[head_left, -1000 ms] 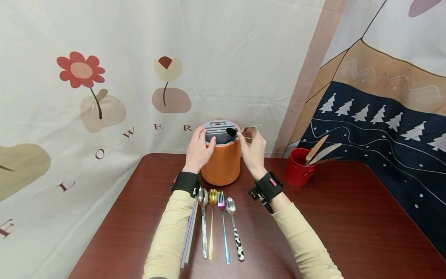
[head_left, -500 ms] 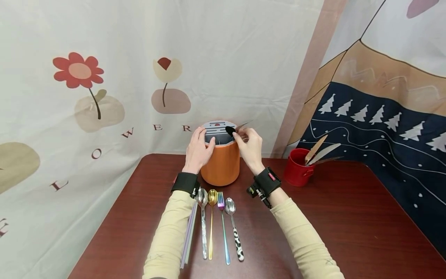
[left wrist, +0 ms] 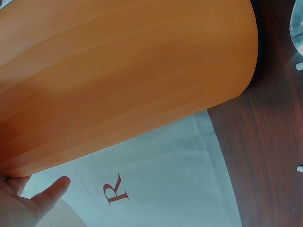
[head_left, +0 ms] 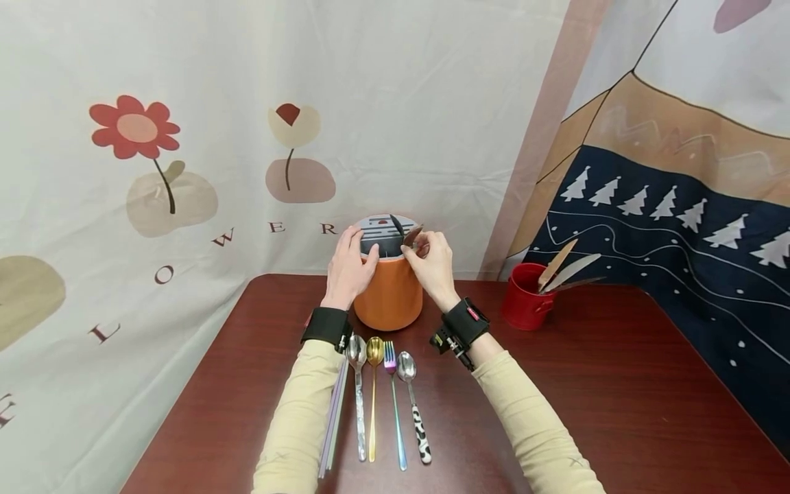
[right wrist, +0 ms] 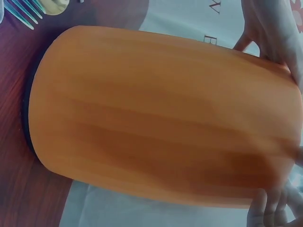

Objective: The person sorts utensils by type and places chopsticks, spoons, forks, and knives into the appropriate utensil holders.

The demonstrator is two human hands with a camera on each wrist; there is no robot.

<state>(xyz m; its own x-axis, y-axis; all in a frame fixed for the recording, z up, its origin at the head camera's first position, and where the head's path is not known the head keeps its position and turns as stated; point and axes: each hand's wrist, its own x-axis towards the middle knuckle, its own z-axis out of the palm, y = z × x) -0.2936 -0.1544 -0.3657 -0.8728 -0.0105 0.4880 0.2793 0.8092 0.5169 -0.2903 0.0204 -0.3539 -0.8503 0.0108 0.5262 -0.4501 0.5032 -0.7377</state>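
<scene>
An orange utensil holder (head_left: 390,295) with a striped, slotted grey top stands near the back of the table. My left hand (head_left: 349,271) grips its upper left side, the thumb at the top. At the right side of the top, my right hand (head_left: 434,267) pinches a brownish flat-bladed utensil (head_left: 413,236). Beside it a slim dark piece (head_left: 397,224) points upward; I cannot tell whether the two are joined. Both hands also show in the right wrist view, where the holder's wall (right wrist: 156,113) hides the utensil. In the left wrist view that wall (left wrist: 132,80) fills much of the picture.
In front of the holder lie a silver spoon (head_left: 360,398), a gold spoon (head_left: 373,398), a rainbow fork (head_left: 393,398), a spoon with a spotted handle (head_left: 417,418) and pale sticks (head_left: 334,422). A red bucket (head_left: 524,302) with several knives stands at the right.
My right hand has moved left and slightly down at the holder's top. The dark piece has tilted upright, and the brownish blade has swung inward. My left hand stays on the holder.
</scene>
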